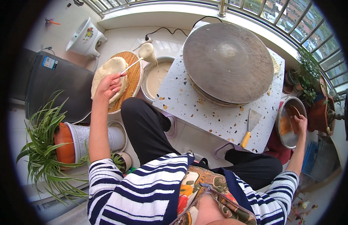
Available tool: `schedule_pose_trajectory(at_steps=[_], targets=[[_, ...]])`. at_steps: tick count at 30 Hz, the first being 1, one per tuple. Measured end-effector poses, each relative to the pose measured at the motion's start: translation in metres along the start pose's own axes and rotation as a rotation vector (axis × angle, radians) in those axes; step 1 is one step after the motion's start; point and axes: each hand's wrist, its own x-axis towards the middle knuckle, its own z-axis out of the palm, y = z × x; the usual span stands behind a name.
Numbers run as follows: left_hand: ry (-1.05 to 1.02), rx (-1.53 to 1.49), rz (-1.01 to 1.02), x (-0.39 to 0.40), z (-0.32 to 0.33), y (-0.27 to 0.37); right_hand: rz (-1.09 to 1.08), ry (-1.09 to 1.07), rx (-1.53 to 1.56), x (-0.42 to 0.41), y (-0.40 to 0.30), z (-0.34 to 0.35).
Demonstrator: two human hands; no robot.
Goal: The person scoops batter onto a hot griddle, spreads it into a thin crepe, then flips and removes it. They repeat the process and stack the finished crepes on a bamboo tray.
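My left hand [108,87] grips the thin handle of a ladle [147,53] coated in pale batter. A strand of batter trails off the ladle towards the metal basin [144,89], which holds more batter [157,77]. Beneath that hand, folded pale pancakes [115,65] lie on a round slatted tray [134,81]. On the right, my right hand [301,123] holds a brown, curved spreader [293,112] inside a metal bowl [281,112]. Between my hands stands a large round griddle [227,73], its top bare.
The griddle rests on a speckled white table [179,101]. A yellow-handled scraper [254,119] lies near its front edge. A black cord [169,29] runs behind. Potted plants stand at right [308,84] and left, including a spider plant [50,121]. Metal railing [289,15] borders the far side.
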Motion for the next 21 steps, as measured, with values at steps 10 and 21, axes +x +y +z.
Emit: schedule_pose_trajectory(at_steps=[10,21], targets=[[-0.109,-0.002,0.034,-0.017,0.017,0.067,-0.191,0.393,-0.733,-0.099,-0.087,0.019],[-0.084,0.103,0.068,0.006,-0.011,0.071,-0.192,0.426,-0.674,-0.101,-0.072,0.046]])
